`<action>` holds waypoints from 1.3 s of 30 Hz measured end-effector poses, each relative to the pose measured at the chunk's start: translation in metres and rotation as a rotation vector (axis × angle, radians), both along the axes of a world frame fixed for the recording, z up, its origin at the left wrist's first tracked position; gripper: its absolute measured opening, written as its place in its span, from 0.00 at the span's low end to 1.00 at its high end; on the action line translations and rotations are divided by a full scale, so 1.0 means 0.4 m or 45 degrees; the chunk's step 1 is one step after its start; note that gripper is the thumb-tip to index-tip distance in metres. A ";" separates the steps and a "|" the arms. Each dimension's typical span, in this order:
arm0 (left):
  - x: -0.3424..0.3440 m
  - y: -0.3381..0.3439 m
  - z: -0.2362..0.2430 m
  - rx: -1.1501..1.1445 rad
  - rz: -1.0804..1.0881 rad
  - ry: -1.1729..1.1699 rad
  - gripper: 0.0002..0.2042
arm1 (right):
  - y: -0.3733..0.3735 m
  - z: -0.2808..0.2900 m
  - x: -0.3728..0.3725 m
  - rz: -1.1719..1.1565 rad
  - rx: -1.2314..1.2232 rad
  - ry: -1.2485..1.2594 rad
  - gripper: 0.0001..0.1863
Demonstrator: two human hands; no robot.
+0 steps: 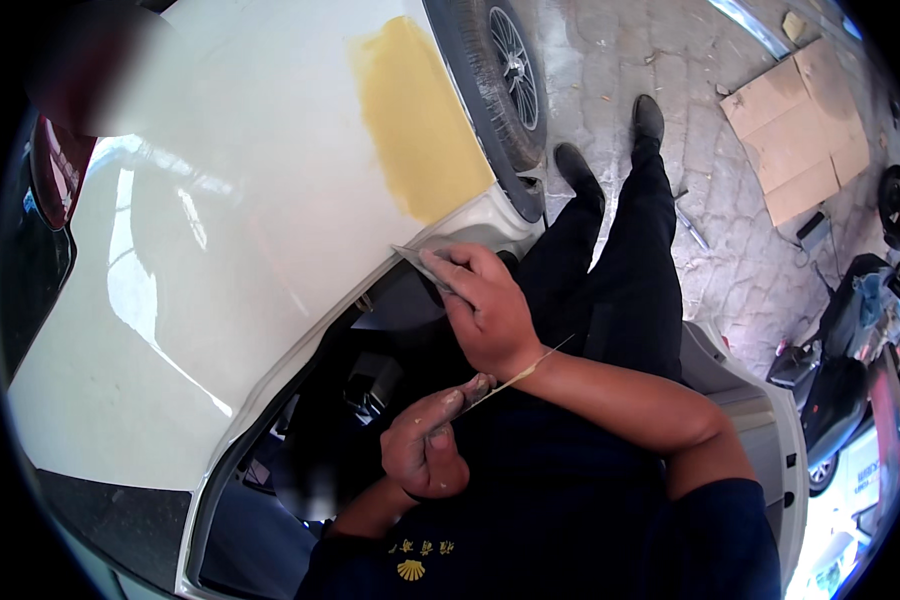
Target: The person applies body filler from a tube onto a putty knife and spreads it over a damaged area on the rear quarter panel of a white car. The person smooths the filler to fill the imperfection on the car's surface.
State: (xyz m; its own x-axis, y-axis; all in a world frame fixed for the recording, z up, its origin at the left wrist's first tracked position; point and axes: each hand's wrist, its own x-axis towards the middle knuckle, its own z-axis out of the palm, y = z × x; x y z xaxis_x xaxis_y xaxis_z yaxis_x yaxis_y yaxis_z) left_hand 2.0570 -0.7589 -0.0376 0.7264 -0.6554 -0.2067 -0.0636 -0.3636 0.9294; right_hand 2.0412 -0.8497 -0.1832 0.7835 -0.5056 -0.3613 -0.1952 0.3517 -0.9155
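My right hand (488, 305) is closed on a thin grey putty scraper (410, 257), whose tip points toward the edge of the white car panel (240, 180). On that panel, beside the wheel arch, lies a broad yellow patch of filler (415, 125). Below and to the left, my left hand (425, 445) pinches a second thin flat scraper (520, 376), seen almost edge-on, with yellowish putty along it. This second blade passes close to my right wrist; I cannot tell if they touch. Grey dust coats the fingers of both hands.
An open door (785, 450) stands at lower right beside the dark door opening. The car's wheel (513, 65) is at the top. Flattened cardboard (800, 135) and a pen-shaped tool (692, 228) lie on the paved floor (610, 60). A motorbike (850, 350) stands at far right.
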 end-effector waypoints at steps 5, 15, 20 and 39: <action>-0.004 0.000 -0.003 -0.038 0.033 0.041 0.16 | -0.107 -0.134 0.000 -0.147 -0.037 0.190 0.17; -0.004 -0.011 -0.005 0.014 0.129 0.085 0.16 | -0.145 -0.147 0.030 -0.214 0.315 0.194 0.16; 0.035 0.018 -0.034 0.356 0.454 0.341 0.15 | -0.260 -0.016 -0.082 -0.145 1.378 -0.392 0.15; 0.086 0.041 -0.069 0.513 0.419 0.075 0.14 | -0.225 -0.004 -0.122 0.306 -0.614 -0.289 0.24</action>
State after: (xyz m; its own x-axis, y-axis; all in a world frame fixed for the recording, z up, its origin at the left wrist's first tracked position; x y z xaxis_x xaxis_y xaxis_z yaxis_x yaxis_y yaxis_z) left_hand 2.0912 -0.7424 -0.0651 0.8600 -0.2548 -0.4421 0.1622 -0.6850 0.7103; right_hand 1.9925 -0.9396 -0.1847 0.9274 -0.3700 0.0556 0.0015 -0.1447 -0.9895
